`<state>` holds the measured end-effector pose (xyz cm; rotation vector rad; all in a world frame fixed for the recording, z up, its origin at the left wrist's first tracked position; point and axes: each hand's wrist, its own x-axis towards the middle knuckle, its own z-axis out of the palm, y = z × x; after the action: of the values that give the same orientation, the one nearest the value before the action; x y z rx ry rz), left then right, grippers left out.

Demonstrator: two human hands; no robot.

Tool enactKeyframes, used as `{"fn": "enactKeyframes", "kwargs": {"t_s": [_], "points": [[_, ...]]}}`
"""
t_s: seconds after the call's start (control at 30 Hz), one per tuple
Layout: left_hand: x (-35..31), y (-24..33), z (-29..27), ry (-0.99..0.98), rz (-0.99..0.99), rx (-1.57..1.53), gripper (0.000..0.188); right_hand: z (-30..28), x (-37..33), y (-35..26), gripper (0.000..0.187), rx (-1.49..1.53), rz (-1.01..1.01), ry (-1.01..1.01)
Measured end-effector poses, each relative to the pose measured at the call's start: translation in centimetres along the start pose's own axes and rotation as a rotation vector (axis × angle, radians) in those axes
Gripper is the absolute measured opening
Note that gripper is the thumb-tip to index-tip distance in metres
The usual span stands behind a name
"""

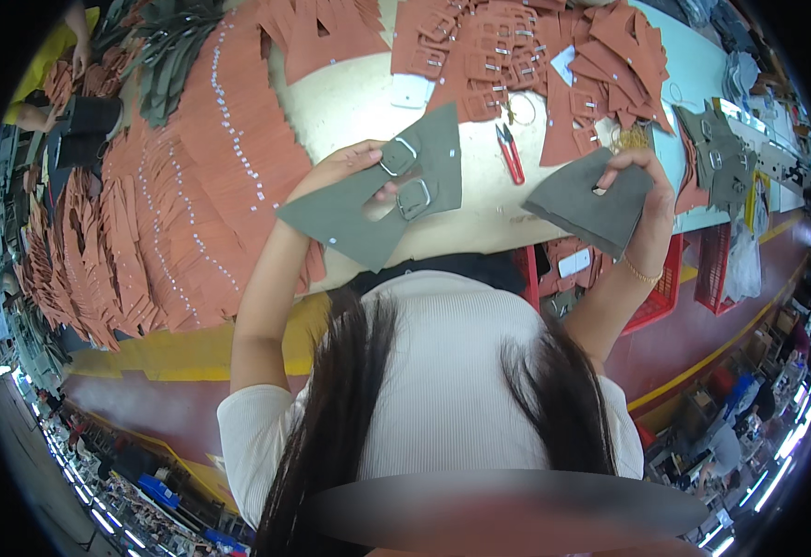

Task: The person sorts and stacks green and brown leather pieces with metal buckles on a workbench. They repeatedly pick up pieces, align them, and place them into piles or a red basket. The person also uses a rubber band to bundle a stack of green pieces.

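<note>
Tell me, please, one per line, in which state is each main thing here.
Left hand: holding a piece
Buckled grey-green piece: raised, held
Right hand: holding another piece
Plain grey-green piece: raised, held
Red-handled snips: lying unheld
Rust-coloured pieces: spread overlapping at left
Red crate: partly hidden by right arm

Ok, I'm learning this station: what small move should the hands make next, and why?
Probably bring the plain green piece in the right hand nearer the buckle-fitted green piece in the left hand, to compare them: both look alike in colour, and they are held apart.
</note>
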<state>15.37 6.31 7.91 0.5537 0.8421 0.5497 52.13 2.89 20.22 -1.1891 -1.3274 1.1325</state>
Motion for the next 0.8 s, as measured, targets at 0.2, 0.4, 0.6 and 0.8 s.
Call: {"fn": "enactKeyframes", "kwargs": {"t_s": [0.2,0.4,0.6,0.8], "points": [[1.8,-2.7,-2.6,0.052,-0.081,0.097,0.032,1.6,1.1,0.4,0.036,-0.353,0.13,-0.217],[1.7,-2.1,-2.7,0.023,-0.126,-0.017,0.034,3.7,1.6,0.1,0.04,-0.611,-0.017,-0.307],[1.9,-2.3,-3.2,-0.057,-0.078,-0.084,0.038,10.8,0.0,5.3,0.052,-0.946,-0.347,-0.576],[2.1,-2.5,-3.3,0.051,-0.101,-0.063,0.042,13.5,-4.9,8.7,0.04,-0.75,-0.246,-0.845]]}}
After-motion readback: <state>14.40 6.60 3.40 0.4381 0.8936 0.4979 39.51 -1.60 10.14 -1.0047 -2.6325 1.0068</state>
